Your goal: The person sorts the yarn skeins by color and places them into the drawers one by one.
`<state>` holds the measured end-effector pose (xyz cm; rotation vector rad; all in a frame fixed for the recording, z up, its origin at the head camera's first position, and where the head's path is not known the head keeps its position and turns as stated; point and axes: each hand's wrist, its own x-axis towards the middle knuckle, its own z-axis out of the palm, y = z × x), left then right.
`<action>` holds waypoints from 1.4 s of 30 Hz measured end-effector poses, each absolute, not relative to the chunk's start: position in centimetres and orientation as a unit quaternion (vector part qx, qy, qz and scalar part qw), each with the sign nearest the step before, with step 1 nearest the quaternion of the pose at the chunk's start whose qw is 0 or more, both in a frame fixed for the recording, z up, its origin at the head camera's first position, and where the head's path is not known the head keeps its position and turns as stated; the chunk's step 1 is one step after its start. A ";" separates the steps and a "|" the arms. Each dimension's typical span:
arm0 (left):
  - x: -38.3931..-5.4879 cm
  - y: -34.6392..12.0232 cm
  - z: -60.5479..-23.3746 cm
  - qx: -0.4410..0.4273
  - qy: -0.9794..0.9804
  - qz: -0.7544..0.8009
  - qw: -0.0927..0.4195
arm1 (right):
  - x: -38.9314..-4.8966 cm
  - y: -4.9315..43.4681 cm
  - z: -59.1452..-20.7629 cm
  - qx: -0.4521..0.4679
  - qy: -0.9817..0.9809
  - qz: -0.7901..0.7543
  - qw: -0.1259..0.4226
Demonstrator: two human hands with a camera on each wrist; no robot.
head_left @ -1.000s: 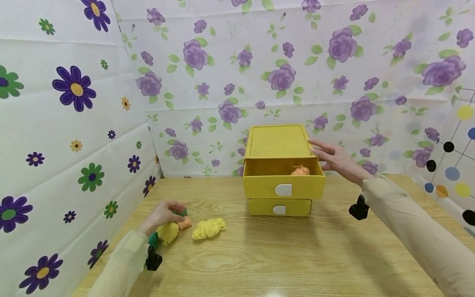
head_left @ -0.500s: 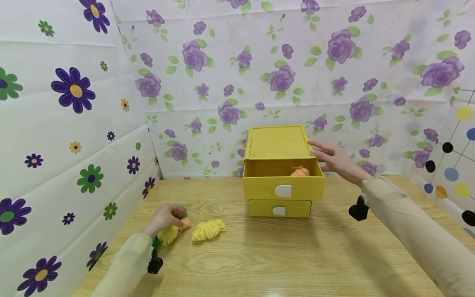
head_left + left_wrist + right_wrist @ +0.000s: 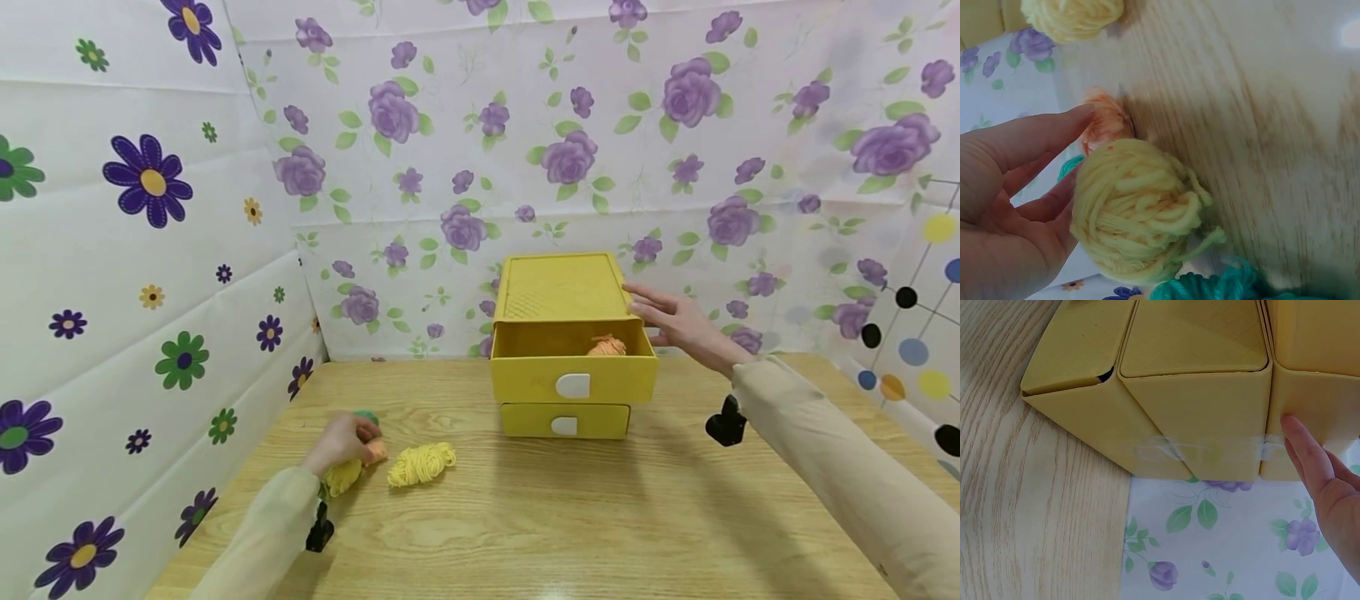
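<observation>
One yellow yarn skein (image 3: 422, 464), one yellow ball (image 3: 1138, 209), one peach ball (image 3: 376, 452), one far green bundle (image 3: 366, 415) and one near green bundle (image 3: 1204, 289) are lying on the left of the wooden table (image 3: 487, 533). One more peach bundle (image 3: 607, 346) is sitting inside the pulled-out top drawer (image 3: 532, 381) of the yellow cabinet (image 3: 562, 287), farther right. The left hand (image 3: 341, 440) is bending over the cluster, fingers curved and spread from the thumb, whose tip is touching the peach ball; whether it is gripping anything, I cannot tell. The right hand (image 3: 678, 321), fingers nearly straight, is resting against the cabinet's right side, holding nothing. Compared with a second ago, the left hand is reaching slightly farther right, and the right hand is staying put.
</observation>
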<state>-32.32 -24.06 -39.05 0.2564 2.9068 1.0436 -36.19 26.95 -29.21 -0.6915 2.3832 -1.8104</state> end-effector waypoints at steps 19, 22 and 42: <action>-32.4 -23.2 -39.0 0.112 0.939 0.324 0.020 | -36.1 27.0 -29.0 -0.204 0.780 -0.591 0.023; -32.5 -23.1 -39.2 0.110 0.935 0.335 0.027 | -36.1 27.0 -28.9 -0.209 0.781 -0.589 0.025; -32.7 -22.1 -39.4 0.089 0.948 0.305 0.009 | -36.1 27.0 -28.9 -0.220 0.774 -0.593 0.041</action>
